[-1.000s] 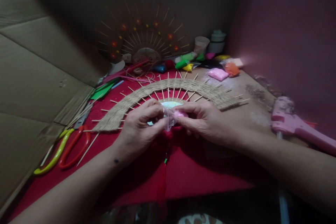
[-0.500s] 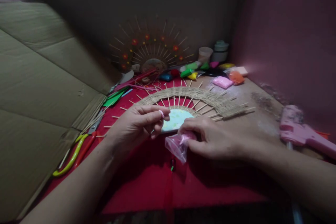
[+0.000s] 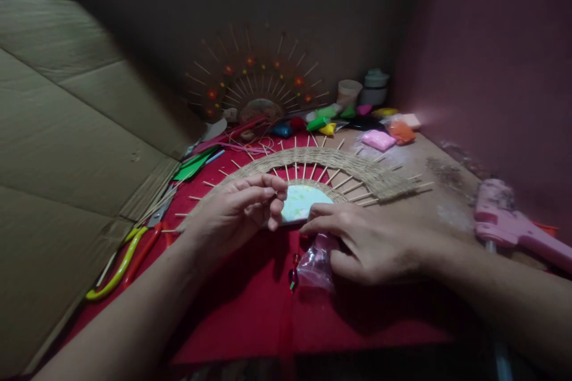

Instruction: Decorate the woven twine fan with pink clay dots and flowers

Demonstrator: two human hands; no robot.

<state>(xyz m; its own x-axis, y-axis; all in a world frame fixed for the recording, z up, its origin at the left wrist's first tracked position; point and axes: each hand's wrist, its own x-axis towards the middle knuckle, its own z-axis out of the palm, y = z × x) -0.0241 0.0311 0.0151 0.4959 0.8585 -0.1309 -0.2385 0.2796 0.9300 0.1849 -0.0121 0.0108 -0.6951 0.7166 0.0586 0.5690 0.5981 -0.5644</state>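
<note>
Pink stuff shows in one clear bag [image 3: 316, 268], held in the bent fingers of the right hand [image 3: 357, 244]. The left hand [image 3: 243, 205] is half curled, thumb and finger close; whether it holds anything, one cannot tell. One woven fan [image 3: 308, 156] lies past both hands on the red surface [image 3: 379, 321], with one pair of scissors [image 3: 156, 216] to its left.

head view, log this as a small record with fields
left hand: thumb and fingers drawn together, anything between them too small to tell
right hand: fingers touching clear plastic bag with pink inside, grip unclear
centre: woven arch with thin sticks, pale blue-green panel below
left side: scissors, yellow and red handles
right side: pink glue gun
back: flowered stick fan, pink packet, orange packet
</note>
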